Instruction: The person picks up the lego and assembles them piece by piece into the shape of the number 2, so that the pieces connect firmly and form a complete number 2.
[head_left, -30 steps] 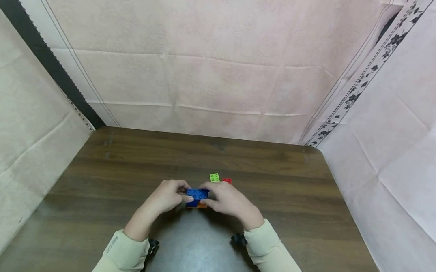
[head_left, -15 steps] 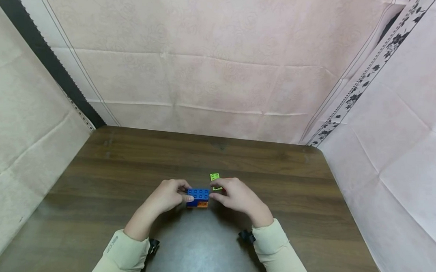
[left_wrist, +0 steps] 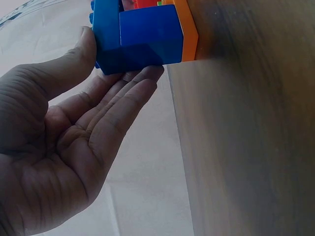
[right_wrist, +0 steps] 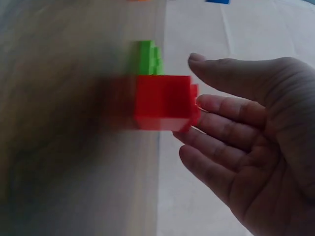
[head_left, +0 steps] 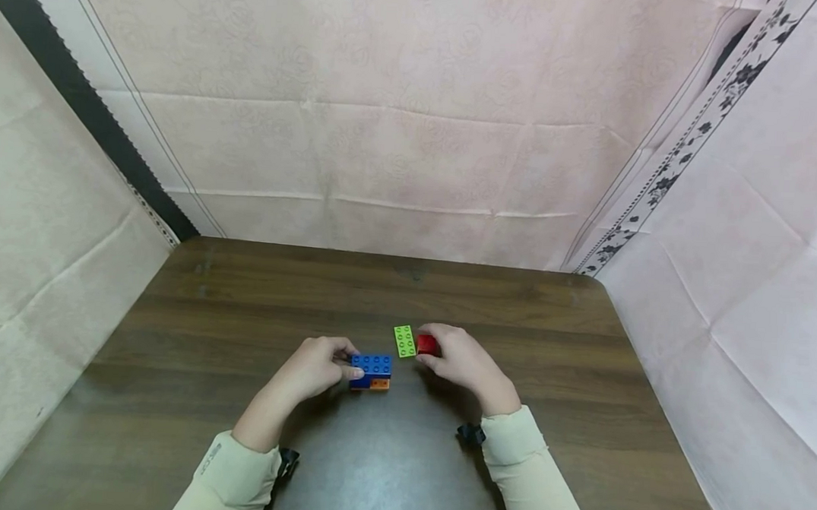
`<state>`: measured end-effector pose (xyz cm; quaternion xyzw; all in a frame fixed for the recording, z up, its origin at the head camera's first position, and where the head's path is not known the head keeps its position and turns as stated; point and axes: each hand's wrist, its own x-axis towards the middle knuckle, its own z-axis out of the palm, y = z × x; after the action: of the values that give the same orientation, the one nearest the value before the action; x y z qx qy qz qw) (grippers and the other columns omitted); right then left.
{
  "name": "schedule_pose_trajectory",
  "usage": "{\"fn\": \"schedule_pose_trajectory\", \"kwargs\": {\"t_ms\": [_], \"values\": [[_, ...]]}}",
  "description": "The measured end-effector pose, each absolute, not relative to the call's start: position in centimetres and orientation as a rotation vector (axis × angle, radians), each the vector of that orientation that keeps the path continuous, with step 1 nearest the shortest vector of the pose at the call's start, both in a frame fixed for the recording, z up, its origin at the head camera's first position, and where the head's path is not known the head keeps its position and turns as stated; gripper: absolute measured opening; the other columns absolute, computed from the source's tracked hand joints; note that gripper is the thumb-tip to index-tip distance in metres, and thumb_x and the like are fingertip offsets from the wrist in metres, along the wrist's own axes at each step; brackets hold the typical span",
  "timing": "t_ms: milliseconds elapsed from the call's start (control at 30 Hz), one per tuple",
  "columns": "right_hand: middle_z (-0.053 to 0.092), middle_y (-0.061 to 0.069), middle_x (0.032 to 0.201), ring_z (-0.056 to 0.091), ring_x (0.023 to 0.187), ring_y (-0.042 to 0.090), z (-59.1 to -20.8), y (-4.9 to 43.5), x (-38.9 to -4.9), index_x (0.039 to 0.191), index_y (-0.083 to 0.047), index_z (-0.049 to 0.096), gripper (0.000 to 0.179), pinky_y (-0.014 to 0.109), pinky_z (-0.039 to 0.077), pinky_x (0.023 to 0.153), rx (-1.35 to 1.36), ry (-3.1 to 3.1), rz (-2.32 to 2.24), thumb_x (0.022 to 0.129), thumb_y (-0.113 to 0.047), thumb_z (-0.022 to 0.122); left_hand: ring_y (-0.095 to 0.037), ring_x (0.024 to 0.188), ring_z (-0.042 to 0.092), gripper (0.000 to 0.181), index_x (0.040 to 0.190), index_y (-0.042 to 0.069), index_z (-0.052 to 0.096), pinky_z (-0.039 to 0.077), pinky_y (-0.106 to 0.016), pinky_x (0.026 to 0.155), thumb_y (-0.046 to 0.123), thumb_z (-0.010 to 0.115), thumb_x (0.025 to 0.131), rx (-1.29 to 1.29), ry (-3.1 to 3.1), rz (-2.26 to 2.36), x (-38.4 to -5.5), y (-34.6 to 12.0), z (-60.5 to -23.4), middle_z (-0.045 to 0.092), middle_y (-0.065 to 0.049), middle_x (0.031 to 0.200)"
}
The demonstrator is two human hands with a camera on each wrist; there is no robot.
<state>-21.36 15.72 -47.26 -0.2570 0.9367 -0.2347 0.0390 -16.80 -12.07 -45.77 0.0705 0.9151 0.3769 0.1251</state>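
Observation:
At the middle of the table stands a small stack of toy building bricks (head_left: 371, 365): a long blue brick on top, blue and orange below. My left hand (head_left: 318, 367) holds its left end between thumb and fingers. The left wrist view shows the thumb at the upper blue brick (left_wrist: 109, 37) and fingertips at the far side, with orange (left_wrist: 189, 32) along the table. My right hand (head_left: 464, 360) reaches around a red brick (head_left: 428, 345), thumb and fingers spread at its sides. Seen from the right wrist, the thumb stands apart from the red brick (right_wrist: 163, 101).
A lime-green brick (head_left: 405, 341) lies flat just left of the red one, beyond the stack. The wooden table (head_left: 257, 279) ends at a pale cloth backdrop (head_left: 385, 155), with cloth on both sides too.
My right hand has left the stack's right end and moved right and away from me to the red brick, uncovering the green brick. My left hand keeps its place on the stack.

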Motion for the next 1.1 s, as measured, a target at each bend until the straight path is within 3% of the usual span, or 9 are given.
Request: {"fn": "schedule_pose_trajectory", "kwargs": {"t_ms": [433, 1100], "values": [[0.068, -0.002, 0.105, 0.057, 0.084, 0.013, -49.1, 16.3, -22.3, 0.128, -0.011, 0.064, 0.041, 0.030, 0.050, 0.077, -0.728, 2.850, -0.660, 0.091, -0.023, 0.077, -0.016, 0.085, 0.061, 0.021, 0.107, 0.014, 0.073, 0.053, -0.040, 0.079, 0.023, 0.079, 0.088, 0.207, 2.659, 1.102, -16.8, -12.0, -45.6, 0.069, 0.000, 0.096], [0.066, -0.007, 0.099, 0.058, 0.080, 0.011, -47.9, 16.2, -21.8, 0.123, -0.013, 0.067, 0.037, 0.025, 0.051, 0.074, -0.785, 2.852, -0.751, 0.091, -0.027, 0.077, -0.017, 0.086, 0.061, 0.021, 0.107, 0.015, 0.073, 0.053, -0.041, 0.079, 0.024, 0.078, 0.089, 0.191, 2.651, 1.113, -16.6, -12.0, -45.5, 0.069, -0.001, 0.097]]}}
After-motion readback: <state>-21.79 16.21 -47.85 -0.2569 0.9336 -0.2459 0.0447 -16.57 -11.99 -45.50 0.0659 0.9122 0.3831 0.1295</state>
